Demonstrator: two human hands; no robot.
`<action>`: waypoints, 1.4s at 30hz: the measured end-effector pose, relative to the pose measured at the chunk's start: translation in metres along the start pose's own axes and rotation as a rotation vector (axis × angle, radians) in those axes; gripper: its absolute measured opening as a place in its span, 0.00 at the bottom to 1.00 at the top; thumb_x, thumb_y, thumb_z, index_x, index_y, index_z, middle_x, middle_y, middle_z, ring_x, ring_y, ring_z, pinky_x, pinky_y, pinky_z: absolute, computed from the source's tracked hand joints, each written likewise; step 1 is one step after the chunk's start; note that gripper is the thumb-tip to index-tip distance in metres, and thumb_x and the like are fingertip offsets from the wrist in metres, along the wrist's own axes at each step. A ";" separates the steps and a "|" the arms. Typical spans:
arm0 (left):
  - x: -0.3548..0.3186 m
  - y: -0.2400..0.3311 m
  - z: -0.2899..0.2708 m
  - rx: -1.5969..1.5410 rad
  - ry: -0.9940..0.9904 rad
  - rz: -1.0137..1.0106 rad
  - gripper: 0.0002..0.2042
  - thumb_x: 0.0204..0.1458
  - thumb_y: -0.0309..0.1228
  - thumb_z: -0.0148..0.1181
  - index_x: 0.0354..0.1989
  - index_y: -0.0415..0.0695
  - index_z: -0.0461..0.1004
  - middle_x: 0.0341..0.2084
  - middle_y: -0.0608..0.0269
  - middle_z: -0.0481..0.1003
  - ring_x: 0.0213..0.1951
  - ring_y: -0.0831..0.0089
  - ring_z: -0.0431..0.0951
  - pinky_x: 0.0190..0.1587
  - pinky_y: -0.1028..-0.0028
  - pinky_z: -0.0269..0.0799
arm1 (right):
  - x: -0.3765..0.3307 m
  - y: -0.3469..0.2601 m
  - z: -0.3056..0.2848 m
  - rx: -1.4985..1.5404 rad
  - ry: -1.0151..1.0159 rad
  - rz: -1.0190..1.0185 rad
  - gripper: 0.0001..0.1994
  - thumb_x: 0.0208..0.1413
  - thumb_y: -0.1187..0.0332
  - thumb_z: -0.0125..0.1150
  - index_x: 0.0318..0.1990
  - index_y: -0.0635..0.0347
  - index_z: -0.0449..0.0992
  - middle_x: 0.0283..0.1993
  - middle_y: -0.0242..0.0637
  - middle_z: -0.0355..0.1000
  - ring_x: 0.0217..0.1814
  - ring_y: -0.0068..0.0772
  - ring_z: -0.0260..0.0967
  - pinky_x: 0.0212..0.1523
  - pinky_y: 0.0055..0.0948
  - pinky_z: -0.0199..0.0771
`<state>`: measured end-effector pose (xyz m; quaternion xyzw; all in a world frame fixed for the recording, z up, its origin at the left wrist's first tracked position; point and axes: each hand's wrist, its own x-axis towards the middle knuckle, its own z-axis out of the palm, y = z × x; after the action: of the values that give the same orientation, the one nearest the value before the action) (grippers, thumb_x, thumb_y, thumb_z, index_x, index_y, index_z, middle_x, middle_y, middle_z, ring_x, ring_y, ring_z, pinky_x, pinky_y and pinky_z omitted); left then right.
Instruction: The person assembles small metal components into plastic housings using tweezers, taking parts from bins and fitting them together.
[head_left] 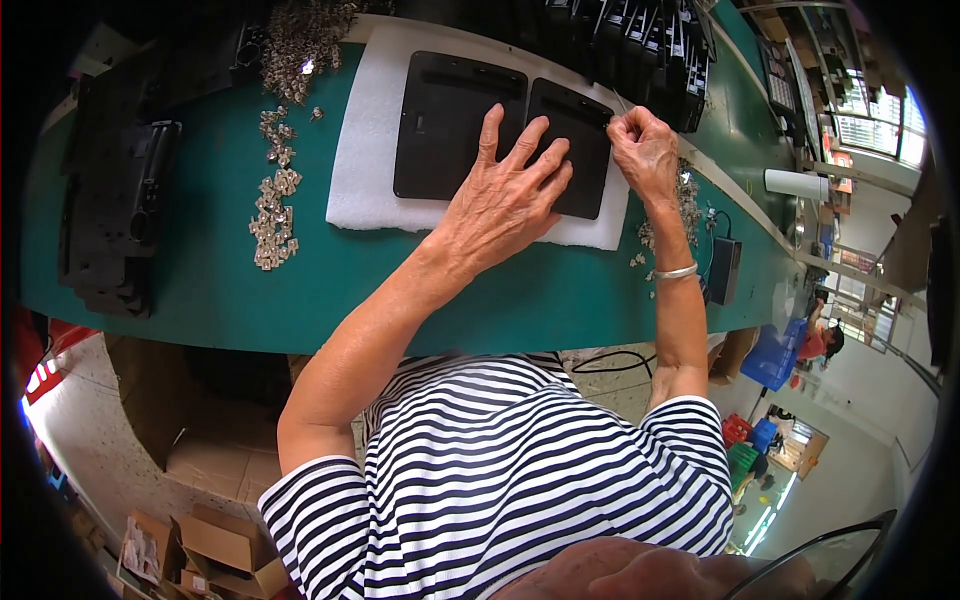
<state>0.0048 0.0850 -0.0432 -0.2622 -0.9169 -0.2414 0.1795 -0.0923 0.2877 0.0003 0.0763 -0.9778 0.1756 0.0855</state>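
Two flat black plastic panels lie side by side on a white foam sheet (365,190): a left panel (430,150) and a right panel (590,170). My left hand (500,195) rests across both with its fingers spread, pressing on their surface and holding nothing. At the right panel's upper right edge, my right hand (647,155) is closed in a pinch. A thin, pale sliver sticks up past its fingers; what it belongs to is hidden in the hand.
Small metal clips (272,225) lie in a strip left of the foam, with a larger heap (300,50) beyond. Stacked black parts (120,220) stand far left, more black parts (640,60) at the back. Small pieces (688,205) and a black power adapter (725,270) lie right.
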 end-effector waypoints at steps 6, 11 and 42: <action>-0.001 -0.002 -0.001 -0.027 0.000 -0.007 0.27 0.39 0.43 0.71 0.51 0.50 0.76 0.57 0.66 0.68 0.65 0.62 0.58 0.68 0.40 0.31 | 0.005 0.006 -0.004 0.059 -0.098 0.053 0.15 0.54 0.60 0.61 0.25 0.65 0.74 0.19 0.38 0.70 0.20 0.32 0.67 0.27 0.31 0.68; -0.002 -0.004 -0.005 -0.051 -0.002 -0.011 0.27 0.38 0.42 0.71 0.50 0.49 0.76 0.57 0.66 0.68 0.66 0.62 0.58 0.68 0.41 0.32 | 0.000 0.006 -0.008 0.313 -0.277 0.225 0.19 0.60 0.57 0.60 0.22 0.63 0.70 0.19 0.21 0.57 0.22 0.14 0.50 0.22 0.23 0.51; 0.003 0.004 -0.023 0.025 -0.006 0.117 0.22 0.48 0.38 0.65 0.52 0.45 0.73 0.58 0.63 0.68 0.64 0.59 0.61 0.67 0.46 0.36 | -0.015 0.063 -0.010 0.140 0.488 0.008 0.06 0.53 0.66 0.62 0.32 0.57 0.78 0.27 0.44 0.73 0.33 0.48 0.75 0.33 0.43 0.76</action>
<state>0.0090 0.0767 -0.0219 -0.3137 -0.9035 -0.2183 0.1938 -0.0873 0.3512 -0.0146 0.0335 -0.9139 0.2565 0.3128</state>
